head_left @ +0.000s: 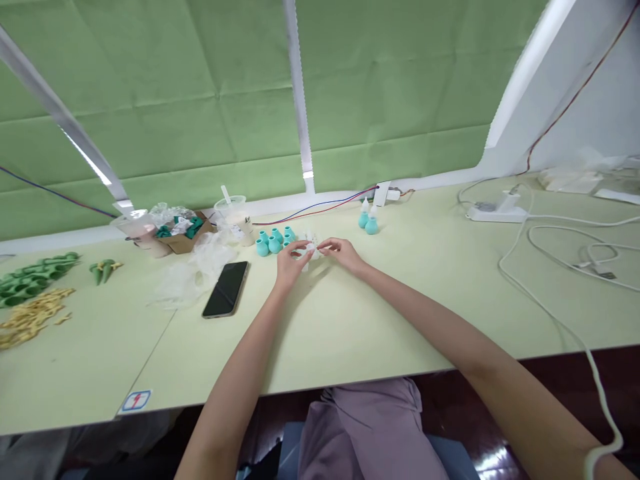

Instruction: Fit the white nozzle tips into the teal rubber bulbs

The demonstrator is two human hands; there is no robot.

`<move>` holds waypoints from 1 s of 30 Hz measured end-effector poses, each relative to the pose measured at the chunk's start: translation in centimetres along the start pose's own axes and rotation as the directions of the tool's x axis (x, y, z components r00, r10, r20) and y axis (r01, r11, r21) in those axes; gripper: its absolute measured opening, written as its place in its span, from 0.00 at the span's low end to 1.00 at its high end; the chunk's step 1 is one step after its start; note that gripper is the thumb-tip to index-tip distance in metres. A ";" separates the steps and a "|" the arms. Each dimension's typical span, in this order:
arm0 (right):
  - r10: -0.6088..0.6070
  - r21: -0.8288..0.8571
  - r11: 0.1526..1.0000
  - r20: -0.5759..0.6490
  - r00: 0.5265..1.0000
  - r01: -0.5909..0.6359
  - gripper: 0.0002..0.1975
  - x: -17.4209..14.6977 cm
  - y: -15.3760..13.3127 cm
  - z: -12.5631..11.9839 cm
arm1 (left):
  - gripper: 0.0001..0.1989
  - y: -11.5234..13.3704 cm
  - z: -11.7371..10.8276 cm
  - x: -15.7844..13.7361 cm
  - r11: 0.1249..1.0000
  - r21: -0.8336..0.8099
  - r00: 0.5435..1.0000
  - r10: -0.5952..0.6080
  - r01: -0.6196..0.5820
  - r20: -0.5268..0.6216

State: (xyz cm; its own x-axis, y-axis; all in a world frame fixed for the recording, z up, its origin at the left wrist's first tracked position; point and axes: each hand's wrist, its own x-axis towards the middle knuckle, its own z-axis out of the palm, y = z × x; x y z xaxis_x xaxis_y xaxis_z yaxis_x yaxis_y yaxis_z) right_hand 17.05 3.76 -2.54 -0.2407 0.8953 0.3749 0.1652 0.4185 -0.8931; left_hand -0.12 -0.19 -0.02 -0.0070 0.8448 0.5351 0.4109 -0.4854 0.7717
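Seated at a pale yellow-green table point(400, 320), a person works with both bare hands close together near the middle of the tabletop. The left hand point(290, 267) pinches a small translucent white piece point(311, 248) in narrowed fingers, thumb below; the right hand point(343, 253) meets it from the right, thumb and forefinger drawn close, though from here I cannot tell whether they grip the piece too. Just left of it and slightly farther back stands a cluster of turquoise squeeze bulbs point(274, 245), open necks up, while a pair of turquoise bulbs with white nozzles point(371, 225) stands to the right, near the far edge. A dark-screened smartphone point(226, 290) lies left of the left forearm, beside a crumpled clear plastic bag point(187, 277). Behind the bag, a plastic cup with a straw point(237, 220) stands right of a cardboard box point(187, 241) holding dark green pieces. At far left, green molded pieces point(30, 280) lie beyond a heap of small yellow pieces point(35, 317). On the right, a white power strip point(497, 212) rests among loosely looped white cables, before a green cloth backdrop point(400, 87).
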 end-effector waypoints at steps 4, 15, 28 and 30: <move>-0.037 -0.398 0.916 -0.186 0.982 -0.041 0.08 0.2 1.1 -0.7 | 0.12 0.1 -0.2 0.1 0.998 -0.056 0.999 -0.027 0.025 -0.039; -0.033 -0.679 0.734 -0.057 0.998 -0.014 0.05 1.3 2.0 0.0 | 0.13 -0.8 -0.3 -0.1 0.975 0.200 0.995 0.100 -0.095 -0.013; -0.160 -0.779 0.606 0.083 0.984 0.164 0.10 0.7 1.2 0.6 | 0.11 -1.3 -0.2 -0.2 0.955 0.253 0.988 0.155 -0.153 0.013; -0.152 -0.784 0.594 0.109 0.982 0.179 0.09 0.7 1.2 0.7 | 0.10 -1.2 -0.3 -0.2 0.954 0.255 0.988 0.156 -0.155 0.015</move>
State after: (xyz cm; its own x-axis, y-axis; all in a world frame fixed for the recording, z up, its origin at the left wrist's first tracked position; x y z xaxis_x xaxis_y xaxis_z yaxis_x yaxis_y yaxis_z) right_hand 16.44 4.78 -3.49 -0.3663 0.7990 0.4770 0.8049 0.5292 -0.2684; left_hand -0.86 0.13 -0.95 0.0713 0.7621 0.6435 0.6258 -0.5365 0.5661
